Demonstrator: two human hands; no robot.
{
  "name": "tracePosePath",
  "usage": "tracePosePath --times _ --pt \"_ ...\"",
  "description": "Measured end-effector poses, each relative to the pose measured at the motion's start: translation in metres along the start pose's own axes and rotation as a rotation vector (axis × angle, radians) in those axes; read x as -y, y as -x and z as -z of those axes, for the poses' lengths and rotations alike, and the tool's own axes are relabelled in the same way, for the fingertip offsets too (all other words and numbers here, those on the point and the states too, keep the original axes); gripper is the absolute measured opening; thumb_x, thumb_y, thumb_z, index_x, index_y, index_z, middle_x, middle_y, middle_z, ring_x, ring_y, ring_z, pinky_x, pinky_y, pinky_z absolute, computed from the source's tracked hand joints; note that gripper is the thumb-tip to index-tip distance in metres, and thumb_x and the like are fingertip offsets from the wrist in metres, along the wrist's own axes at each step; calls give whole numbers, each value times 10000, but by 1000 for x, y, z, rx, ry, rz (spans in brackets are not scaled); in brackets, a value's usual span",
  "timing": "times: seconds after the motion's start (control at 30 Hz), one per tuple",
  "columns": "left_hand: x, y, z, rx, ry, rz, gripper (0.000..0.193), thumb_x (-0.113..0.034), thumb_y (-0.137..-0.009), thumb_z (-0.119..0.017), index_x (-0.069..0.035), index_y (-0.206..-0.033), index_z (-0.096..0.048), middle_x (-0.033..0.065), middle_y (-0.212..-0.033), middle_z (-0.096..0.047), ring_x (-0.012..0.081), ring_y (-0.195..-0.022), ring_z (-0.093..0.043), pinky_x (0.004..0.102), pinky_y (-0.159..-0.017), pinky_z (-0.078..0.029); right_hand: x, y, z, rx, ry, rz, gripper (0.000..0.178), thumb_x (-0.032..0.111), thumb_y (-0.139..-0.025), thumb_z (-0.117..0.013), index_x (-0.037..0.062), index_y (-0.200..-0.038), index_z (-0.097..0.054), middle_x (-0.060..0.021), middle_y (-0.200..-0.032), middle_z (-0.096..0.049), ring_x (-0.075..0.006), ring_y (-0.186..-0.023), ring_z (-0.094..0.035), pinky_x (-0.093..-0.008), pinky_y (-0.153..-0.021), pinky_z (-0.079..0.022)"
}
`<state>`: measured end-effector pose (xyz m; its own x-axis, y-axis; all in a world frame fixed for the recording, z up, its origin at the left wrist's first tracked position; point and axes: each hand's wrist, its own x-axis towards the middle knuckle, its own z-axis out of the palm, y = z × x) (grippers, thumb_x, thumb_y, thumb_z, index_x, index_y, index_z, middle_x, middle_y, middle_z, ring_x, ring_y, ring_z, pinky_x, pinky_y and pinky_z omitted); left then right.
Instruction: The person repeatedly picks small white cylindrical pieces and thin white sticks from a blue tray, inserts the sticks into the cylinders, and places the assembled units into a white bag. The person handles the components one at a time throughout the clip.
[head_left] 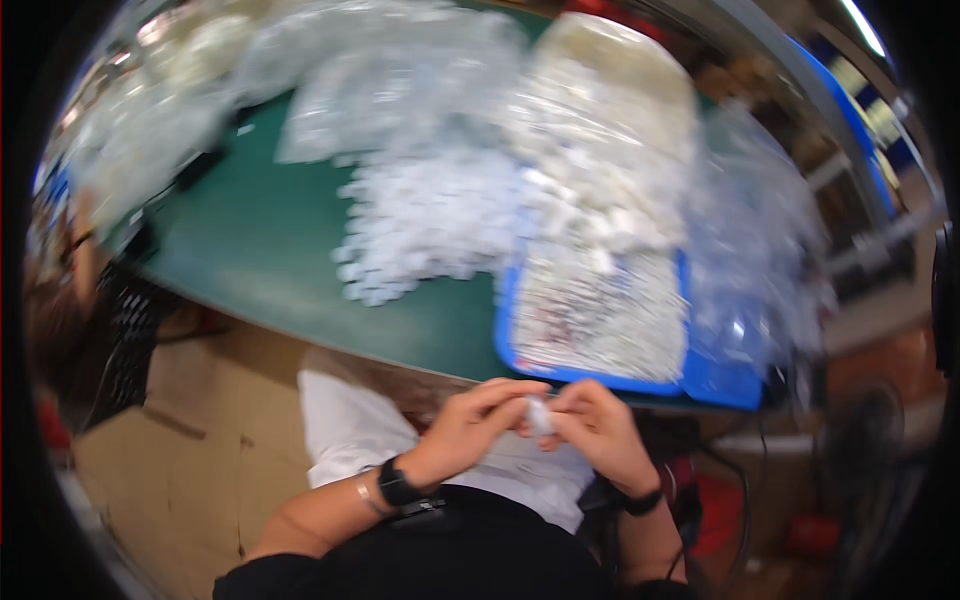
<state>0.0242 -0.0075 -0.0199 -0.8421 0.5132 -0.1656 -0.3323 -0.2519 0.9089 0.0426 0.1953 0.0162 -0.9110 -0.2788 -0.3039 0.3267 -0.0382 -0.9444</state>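
Observation:
A small white piece is pinched between my two hands, just in front of the table's near edge. My left hand closes thumb and fingers on its left side. From the other side my right hand grips it with bent fingers. The piece is blurred and partly covered by fingertips, so its exact kind does not show. Right beyond my hands lies a blue tray holding many thin pale and reddish pieces. White parts spill into the tray's far end from a large clear plastic bag.
Many small round white pieces are spread on the green table left of the tray. Clear plastic bags cover the far side. More crumpled plastic lies over a blue container at the right. Another person's arm shows at far left.

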Motion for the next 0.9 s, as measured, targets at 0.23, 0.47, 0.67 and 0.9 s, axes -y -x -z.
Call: tracePosePath --times 0.23,0.47,0.67,0.9 --pt "6 -13 -21 142 50 115 373 -70 -934 -621 -4 -1294 -550 100 -1126 -650 126 -917 -646 245 -783 -556 13 31 23 -1 235 -45 135 20 -911 -619 12 -1009 -527 -82 -972 -659 -130 -824 -651 -272 -697 -557" --pt "16 -18 -18 128 453 221 179 -128 -972 -578 -73 -1114 -483 168 -1065 -657 125 -769 -631 270 -688 -550 30 52 154 -1116 1484 8 237 274 -921 -608 39 -954 -619 -190 -890 -672 -388 -823 -647 -476 -682 -488" --pt "3 -14 -26 233 226 226 220 -64 -986 -507 -63 -1201 -461 122 -1122 -630 89 -802 -593 256 -734 -526 -3 45 196 -996 1610 -382 333 223 -807 -718 0 -1016 -584 -218 -851 -683 -422 -844 -658 -508 -743 -500" --pt "11 -11 -12 78 472 268 205 -206 -1007 -529 -35 -1113 -570 75 -1098 -626 75 -767 -555 229 -701 -469 27 50 85 -729 1021 232 253 25 -816 -653 -7 -1061 -602 -167 -957 -622 -304 -796 -624 -370 -692 -509"
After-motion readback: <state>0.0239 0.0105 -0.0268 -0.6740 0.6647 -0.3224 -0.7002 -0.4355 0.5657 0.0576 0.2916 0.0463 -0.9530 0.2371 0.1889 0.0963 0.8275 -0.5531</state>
